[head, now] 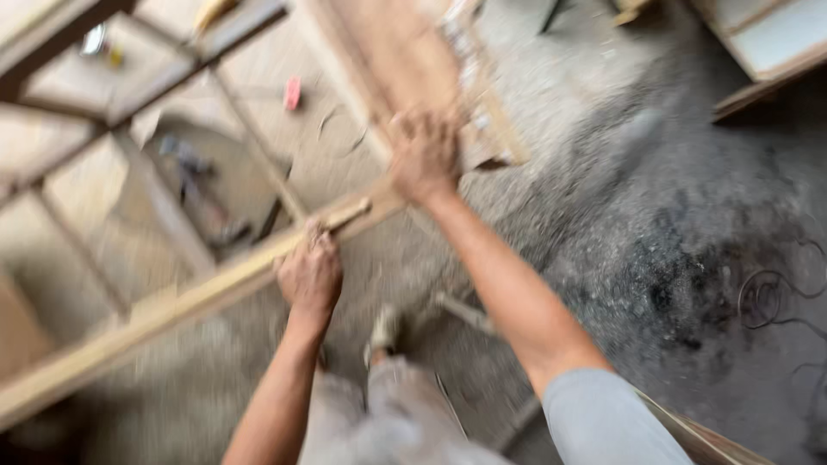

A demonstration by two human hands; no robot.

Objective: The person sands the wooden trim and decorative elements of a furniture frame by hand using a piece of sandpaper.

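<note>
The picture is blurred by motion. My left hand (pixel 310 274) grips the near rail of a large wooden frame (pixel 164 310) that runs from lower left up toward the middle. My right hand (pixel 424 153) is closed on the edge of a flat wooden board (pixel 388 52) that leans up and away at the frame's corner. The frame has several crossbars, and the floor shows through its openings. Both arms reach forward from below, and my legs and a foot show under them.
Grey, dusty concrete floor (pixel 655 224) spreads to the right, with a dark stain and thin wire loops (pixel 767 297) at the right edge. A small pink object (pixel 293 93) and tools lie under the frame. Wooden panels (pixel 775 43) stand at the upper right.
</note>
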